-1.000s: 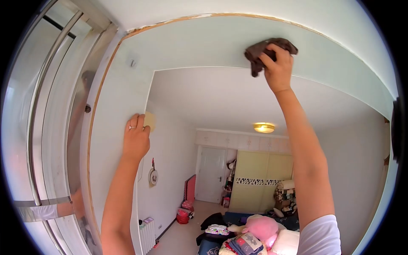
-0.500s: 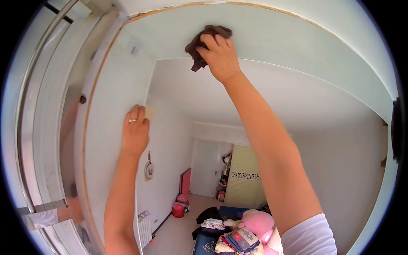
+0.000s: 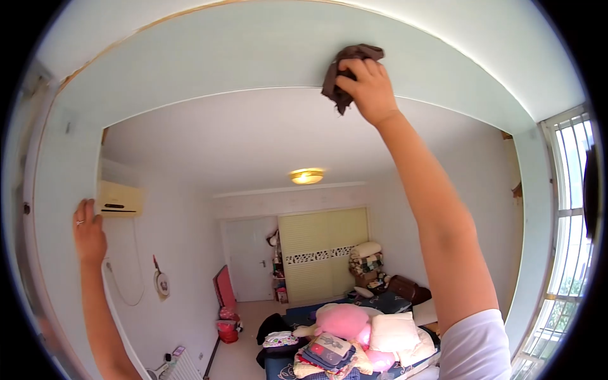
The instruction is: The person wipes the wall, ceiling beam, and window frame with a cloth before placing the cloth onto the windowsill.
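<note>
My right hand (image 3: 366, 92) is closed on a crumpled dark brown cloth (image 3: 342, 75). It presses the cloth against the pale overhead beam (image 3: 240, 60), close to the beam's lower edge. Over at the left, my left hand (image 3: 90, 233) rests on the side panel (image 3: 57, 190) of the same opening, near its inner edge. Its fingers point up and lie against the surface, with a ring on one of them. Nothing shows in that hand.
Beyond the opening is a bedroom with a ceiling lamp (image 3: 306, 176), an air conditioner (image 3: 120, 200) and a yellow slatted wardrobe (image 3: 316, 234). A bed holds a pink plush toy (image 3: 342, 320), pillows (image 3: 392, 332) and folded clothes (image 3: 326, 351). A barred window (image 3: 567, 221) stands at right.
My view has turned to the right, bringing the window, lamp and more of the bed into sight. My right hand still holds the cloth on the beam; my left hand stays on the side panel.
</note>
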`<state>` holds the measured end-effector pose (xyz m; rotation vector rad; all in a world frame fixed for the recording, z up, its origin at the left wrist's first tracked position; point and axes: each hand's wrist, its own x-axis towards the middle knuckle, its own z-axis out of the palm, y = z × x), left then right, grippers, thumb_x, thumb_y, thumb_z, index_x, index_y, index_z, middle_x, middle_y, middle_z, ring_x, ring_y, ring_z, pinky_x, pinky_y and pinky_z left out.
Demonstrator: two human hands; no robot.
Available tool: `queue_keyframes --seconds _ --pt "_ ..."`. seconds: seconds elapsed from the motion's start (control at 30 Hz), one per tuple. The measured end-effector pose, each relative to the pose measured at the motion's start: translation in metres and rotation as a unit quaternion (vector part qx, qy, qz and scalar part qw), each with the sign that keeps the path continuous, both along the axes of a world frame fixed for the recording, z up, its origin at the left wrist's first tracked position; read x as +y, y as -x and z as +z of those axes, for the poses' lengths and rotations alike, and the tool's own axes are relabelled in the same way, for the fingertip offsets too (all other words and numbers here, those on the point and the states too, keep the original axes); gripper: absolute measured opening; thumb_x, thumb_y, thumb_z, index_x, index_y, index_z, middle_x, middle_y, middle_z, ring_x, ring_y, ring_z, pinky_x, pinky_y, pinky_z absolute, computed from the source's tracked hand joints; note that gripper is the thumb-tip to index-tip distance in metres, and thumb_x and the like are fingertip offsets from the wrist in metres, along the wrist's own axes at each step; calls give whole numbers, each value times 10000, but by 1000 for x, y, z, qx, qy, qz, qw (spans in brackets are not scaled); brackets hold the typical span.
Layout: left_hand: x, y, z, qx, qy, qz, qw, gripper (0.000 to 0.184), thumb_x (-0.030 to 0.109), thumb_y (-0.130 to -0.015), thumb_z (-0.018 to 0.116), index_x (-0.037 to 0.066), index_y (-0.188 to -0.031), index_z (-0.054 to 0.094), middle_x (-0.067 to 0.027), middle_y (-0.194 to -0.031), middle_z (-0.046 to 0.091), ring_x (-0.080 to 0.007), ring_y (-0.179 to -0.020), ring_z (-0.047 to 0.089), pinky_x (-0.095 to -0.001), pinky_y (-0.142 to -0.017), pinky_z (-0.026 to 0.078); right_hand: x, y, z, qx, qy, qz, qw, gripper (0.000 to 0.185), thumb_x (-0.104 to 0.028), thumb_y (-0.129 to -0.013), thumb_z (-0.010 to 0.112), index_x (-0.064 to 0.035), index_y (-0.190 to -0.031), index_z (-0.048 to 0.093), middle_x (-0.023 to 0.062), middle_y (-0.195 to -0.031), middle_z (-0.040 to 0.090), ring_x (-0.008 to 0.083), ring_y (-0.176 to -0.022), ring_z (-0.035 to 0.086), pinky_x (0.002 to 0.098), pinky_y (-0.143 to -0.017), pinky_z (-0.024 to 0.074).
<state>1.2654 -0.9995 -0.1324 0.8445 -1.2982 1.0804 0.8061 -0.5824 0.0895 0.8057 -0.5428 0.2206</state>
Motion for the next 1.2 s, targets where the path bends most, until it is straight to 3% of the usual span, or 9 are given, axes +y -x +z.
queue_keyframes --seconds 0.1,0.2,0.4,0.53,0.6,0.67,0.73,0.9,1.2 --pt "-11 1 1 25 4 1 1000 147 -124 -694 554 -55 -795 637 -165 -1353 484 -335 -1340 382 -433 -1103 332 54 48 -2 -31 39 22 999 190 -110 -703 675 -204 -868 678 -38 -1108 572 218 -1005 529 362 -874 423" --pt "-11 14 2 82 -38 37 995 178 -131 -697 556 -50 -824 651 -158 -1377 464 -335 -1350 366 -436 -1089 336 98 91 -3 -32 98 57 993 248 -21 -675 680 -174 -870 677 -8 -1089 578 258 -1012 542 373 -836 455" --pt "49 104 34 124 -21 -33 992 342 -108 -683 583 11 -991 675 -155 -1378 454 -348 -1305 400 -463 -1015 397 157 169 -9 -176 209 302 913 441 178 -653 552 -36 -1028 644 114 -1215 488 325 -1119 495 375 -941 444" --pt "129 181 67 51 78 -132 987 360 -82 -661 600 38 -989 685 -157 -1349 484 -372 -1239 448 -474 -986 416 134 138 11 -1 141 314 939 495 181 -650 562 -44 -1083 646 126 -1190 489 341 -1127 466 383 -1004 394" --pt "164 210 80 6 142 -153 978 354 -62 -644 617 51 -970 693 -152 -1320 507 -363 -1227 461 -475 -985 417 110 91 20 44 136 250 958 459 179 -618 572 -54 -1002 670 128 -1150 509 336 -1104 470 398 -976 395" --pt "184 238 88 -11 171 -203 964 332 -48 -647 633 61 -956 690 -148 -1313 515 -357 -1214 469 -468 -969 427 76 48 19 48 141 290 945 440 165 -594 595 -78 -947 690 121 -1124 525 336 -1076 478 405 -940 396" --pt "199 262 91 -26 186 -248 950 306 -41 -657 643 68 -940 685 -141 -1315 516 -351 -1199 480 -461 -949 439 53 21 23 96 114 288 946 341 77 -635 650 -150 -885 701 83 -1094 539 329 -961 482 392 -820 423" --pt "230 298 83 -89 206 -289 931 269 -35 -653 648 68 -899 684 -124 -1304 518 -339 -1196 484 -456 -957 442 4 -38 27 123 46 264 956 191 -95 -691 672 -173 -861 710 6 -1059 547 280 -908 487 378 -769 436" --pt "240 307 99 -82 211 -338 913 304 -19 -691 626 67 -977 682 -142 -1329 496 -358 -1220 454 -467 -986 416 15 -51 27 130 -66 106 984 164 -103 -733 659 -161 -880 703 1 -1079 566 244 -959 524 359 -821 462"
